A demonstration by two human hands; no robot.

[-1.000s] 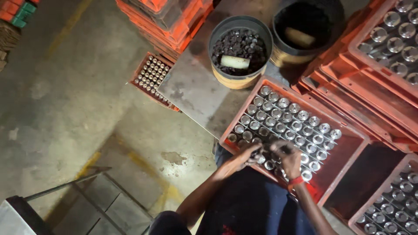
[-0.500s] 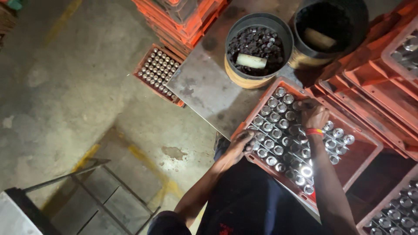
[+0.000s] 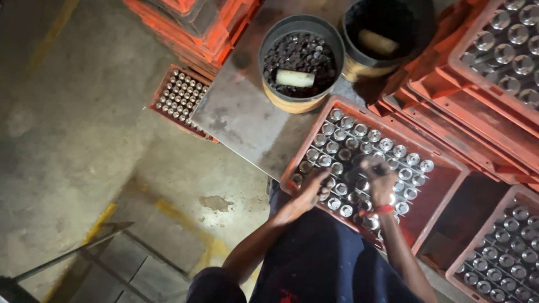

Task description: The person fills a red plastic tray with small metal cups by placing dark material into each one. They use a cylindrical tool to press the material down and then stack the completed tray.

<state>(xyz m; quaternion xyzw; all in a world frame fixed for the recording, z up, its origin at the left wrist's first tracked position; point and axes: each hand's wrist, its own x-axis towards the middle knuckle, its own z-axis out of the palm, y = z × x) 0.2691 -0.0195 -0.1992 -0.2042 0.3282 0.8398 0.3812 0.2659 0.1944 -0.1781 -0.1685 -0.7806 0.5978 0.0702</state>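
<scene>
While the red crate [image 3: 449,185] of bottles [image 3: 359,140] sits on the tabletop [image 3: 241,118], left hand [image 3: 311,188] curls around a near-row bottle; right hand [image 3: 379,177] grips a bottle top mid-crate.

Single head-worn view, looking steeply down, close above red crate [image 3: 443,196] on table [image 3: 241,123], floor [image 3: 84,140] leftward

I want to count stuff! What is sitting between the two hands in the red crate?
In the head view, shiny capped bottles stand between the left hand and the right hand, inside the red crate.
</scene>
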